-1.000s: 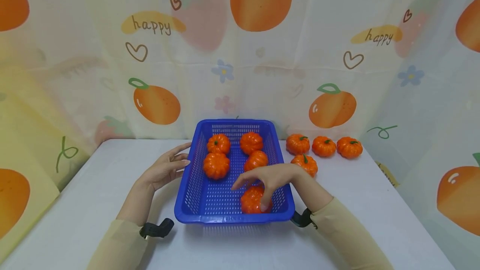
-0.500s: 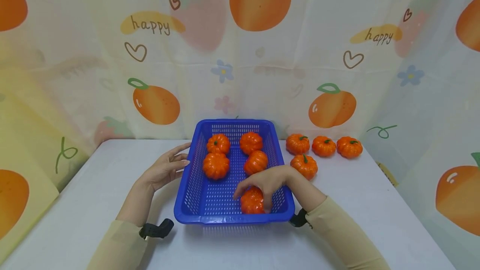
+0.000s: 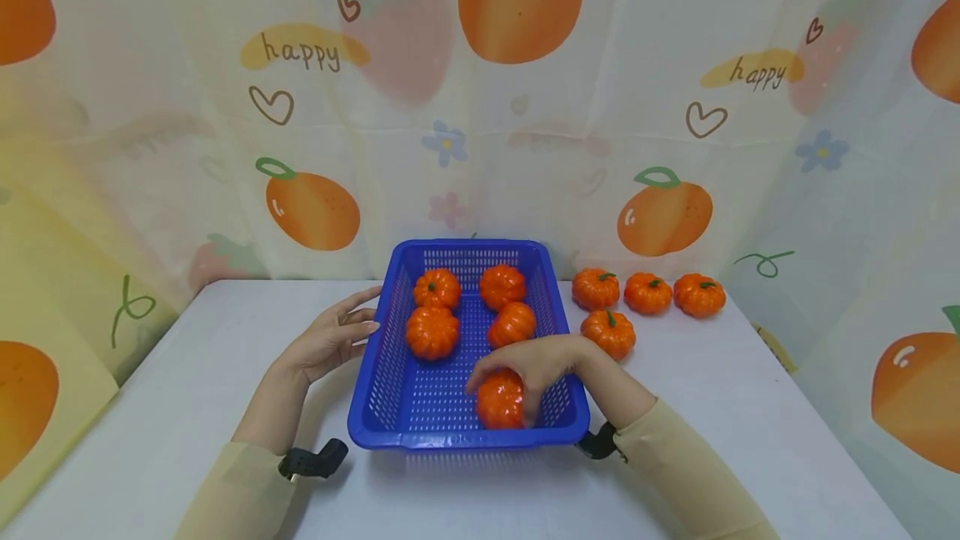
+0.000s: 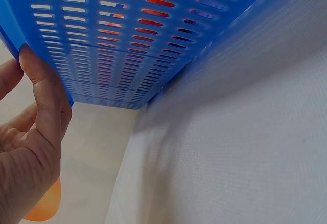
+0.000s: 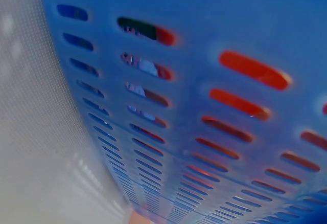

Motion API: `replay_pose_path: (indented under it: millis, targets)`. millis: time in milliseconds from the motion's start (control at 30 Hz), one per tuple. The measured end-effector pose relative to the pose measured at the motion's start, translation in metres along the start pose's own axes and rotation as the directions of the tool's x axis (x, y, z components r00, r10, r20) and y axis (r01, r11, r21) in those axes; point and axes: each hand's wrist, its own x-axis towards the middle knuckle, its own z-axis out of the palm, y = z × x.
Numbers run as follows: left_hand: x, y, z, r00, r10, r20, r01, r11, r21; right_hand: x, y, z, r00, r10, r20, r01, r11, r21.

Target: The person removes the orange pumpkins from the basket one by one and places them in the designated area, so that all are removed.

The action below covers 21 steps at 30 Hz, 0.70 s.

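Note:
In the head view a blue perforated plastic basket point(image 3: 468, 438) sits on the white table with several small orange pumpkins in it. My right hand point(image 3: 534, 361) reaches over its right side and grips a small pumpkin point(image 3: 500, 400) in the near right part. Fingers lie on the pumpkin's far left and the thumb on its right. My left hand point(image 3: 333, 338) rests against the basket's left side, fingers loosely extended. In the left wrist view the left hand point(image 4: 38, 111) touches the basket's rim. Only the basket wall point(image 5: 189, 91) fills the right wrist view, orange showing through its slots; the right hand is hidden there.
Right of the basket, three pumpkins stand in a row at the back, among them one at the far right point(image 3: 699, 296). Another pumpkin point(image 3: 608, 333) lies in front, close to the right forearm. A fruit-print cloth point(image 3: 517, 132) hangs behind the table.
My right hand has lowered and its fingers have closed round the near right pumpkin, which has shifted slightly left. The left hand and the basket have stayed in place.

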Motion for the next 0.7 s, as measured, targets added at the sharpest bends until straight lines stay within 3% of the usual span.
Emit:
replay_pose_path:
  millis: [200, 467, 700]
  targets:
    - [0.0001, -0.001, -0.0007, 1.0, 0.001, -0.002, -0.001, 1.0, 0.006, -0.0023, 0.0037, 0.001, 0.994, -0.069, -0.089, 0.077, 0.993, 0.089]
    - [0.0017, -0.0016, -0.0016, 1.0, 0.005, 0.011, -0.005, 1.0, 0.005, -0.0066, 0.0058, 0.0023, 0.962, -0.154, -0.224, 0.19, 0.971, 0.146]
    - [0.001, -0.0019, -0.0014, 1.0, 0.002, 0.007, -0.002, 1.0, 0.002, -0.0075, 0.0067, 0.005, 0.932, -0.21, -0.296, 0.293, 0.918, 0.269]
